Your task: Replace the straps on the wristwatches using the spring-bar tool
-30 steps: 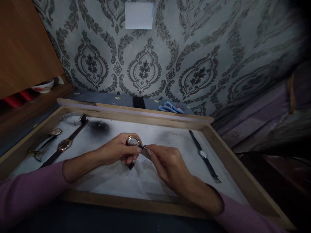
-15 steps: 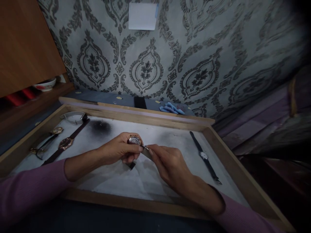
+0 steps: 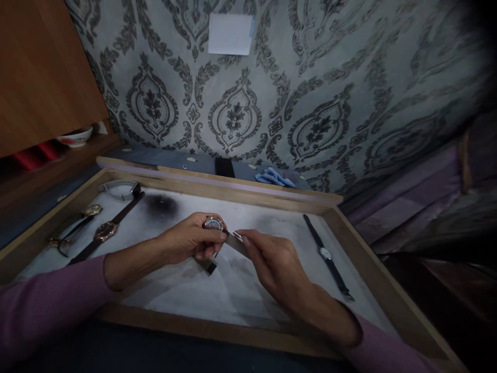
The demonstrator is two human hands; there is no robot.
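My left hand (image 3: 200, 235) grips a wristwatch (image 3: 213, 224) between thumb and fingers. Its shiny, gold-edged round case faces up, and its dark strap (image 3: 205, 266) hangs below the fingers, with another strap length running toward the right. A slim metal tool (image 3: 236, 235) is pinched in my right hand (image 3: 274, 256); its pointed tip sits just right of the watch case, apart from it. Whether it is a blade, a small screwdriver or tweezers I cannot tell, since the fingers cover most of it. Both hands are above the white floor of a shallow wooden tray (image 3: 217, 326).
Along the tray's left side lie a brown-strap watch (image 3: 106, 231), a small gold watch (image 3: 92, 210) and a grey strap (image 3: 118, 190). A dark-strap watch (image 3: 325, 253) lies at right. Behind the rim rests a blue cloth (image 3: 275, 177). Patterned wall stands beyond.
The metal tool's tip has drawn back slightly from the watch's edge, to the right. My left hand keeps hold of the watch, whose case back is tilted slightly differently.
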